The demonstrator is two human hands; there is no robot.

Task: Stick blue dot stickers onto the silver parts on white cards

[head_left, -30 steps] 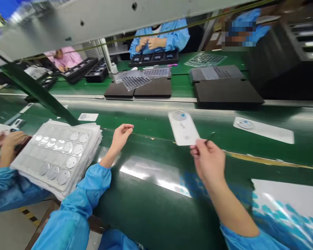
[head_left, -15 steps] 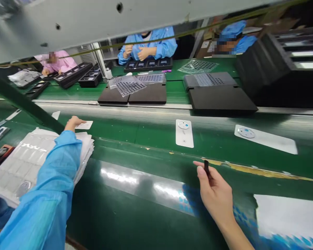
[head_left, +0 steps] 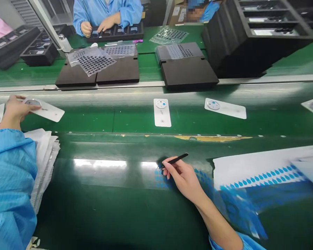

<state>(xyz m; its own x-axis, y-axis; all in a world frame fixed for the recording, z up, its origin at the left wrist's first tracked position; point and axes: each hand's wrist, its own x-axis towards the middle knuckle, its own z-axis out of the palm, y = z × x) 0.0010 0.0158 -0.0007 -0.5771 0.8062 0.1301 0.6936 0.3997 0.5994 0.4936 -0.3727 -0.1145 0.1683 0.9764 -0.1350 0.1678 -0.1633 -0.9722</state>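
At the far left, my left hand (head_left: 15,110) grips a white panel (head_left: 49,110) with a round part at its near end, raised over the green belt. My right hand (head_left: 181,175) pinches black tweezers (head_left: 177,158), their tips down at a clear film (head_left: 114,173) that bears blue stickers. Another white panel (head_left: 162,118) with a round part and a blue dot lies on the belt, and a similar one (head_left: 231,109) lies to its right. A white sheet with rows of blue tabs (head_left: 240,170) is at the right.
Stacked clear trays (head_left: 45,163) stand beside my left sleeve. Beyond the belt are black boxes (head_left: 190,74), perforated sheets (head_left: 95,60) and a tall stack of black trays (head_left: 240,45). A co-worker in blue (head_left: 106,14) handles parts in a black tray.
The view has shifted right. My left hand has lifted a white panel off the belt. My right hand has lowered the tweezers onto the blue stickers.
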